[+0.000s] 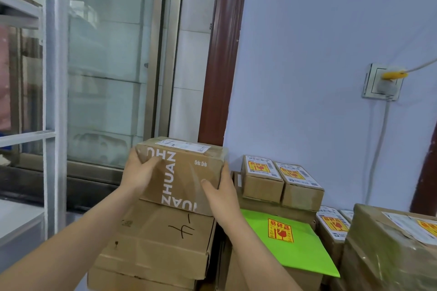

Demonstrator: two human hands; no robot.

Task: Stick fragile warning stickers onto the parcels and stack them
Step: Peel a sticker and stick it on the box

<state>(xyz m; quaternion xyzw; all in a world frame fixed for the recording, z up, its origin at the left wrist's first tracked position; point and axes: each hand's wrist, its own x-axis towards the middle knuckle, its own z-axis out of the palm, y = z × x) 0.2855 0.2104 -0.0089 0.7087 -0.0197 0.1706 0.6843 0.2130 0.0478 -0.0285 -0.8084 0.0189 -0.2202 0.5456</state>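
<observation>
- Head view: I see both hands on a brown box (182, 172) printed with "ZHUAN" in white.
- Left hand (139, 172) grips the box's near left corner, fingers curled over the front face.
- Right hand (221, 192) holds the right side, thumb on the front face, fingers round the far side where I cannot see them.
- Box sits tilted on top of a stack (156, 241) of flat cartons; whether it rests fully on the stack or is partly lifted, I cannot tell.
- White shipping label (183, 145) on the box's top face. I can make out no fragile sticker on the faces I can see.
- Top carton of the stack carries handwritten black marks.
- Right of the stack: a green envelope (293, 243) with a yellow-and-red fragile sticker (280, 230), lying on other cartons.
- Behind the envelope: two small boxes (281, 182) side by side, touching, each with a label and sticker on top.
- Far right: a large box (387, 250), taped, label and sticker on top; more small labelled boxes (332, 224) between it and the envelope.
- Background: lilac wall with a socket (383, 81) and a plugged-in cable; glass door (106, 61) at left.
</observation>
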